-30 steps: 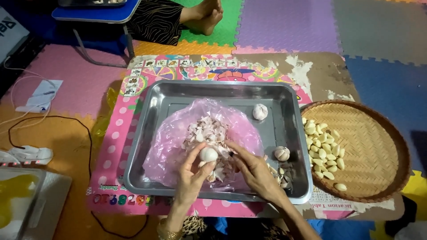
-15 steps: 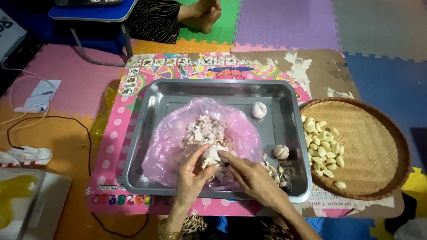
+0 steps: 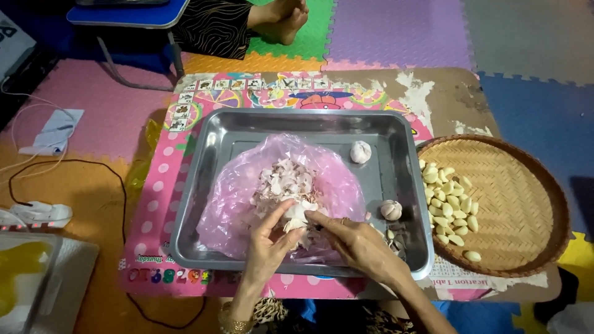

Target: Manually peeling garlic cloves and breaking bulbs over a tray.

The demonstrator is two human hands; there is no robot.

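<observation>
Garlic bulb [image 3: 298, 216] at tray [image 3: 204, 185] centre over pink bag [image 3: 235, 204], left hand [image 3: 269, 242] at 7 o'clock and right hand [image 3: 356, 242] at 5 o'clock both pinching it, peeled cloves [image 3: 448, 201] in basket [image 3: 526, 204] at 3 o'clock

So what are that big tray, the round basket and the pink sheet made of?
The tray looks like metal, likely stainless steel: grey, shiny, with reflections and rolled rims. The basket seems woven bamboo or similar cane: tan strips in a visible weave, darker rim. The sheet appears to be thin plastic film: translucent pink, crinkled and glossy.
</observation>
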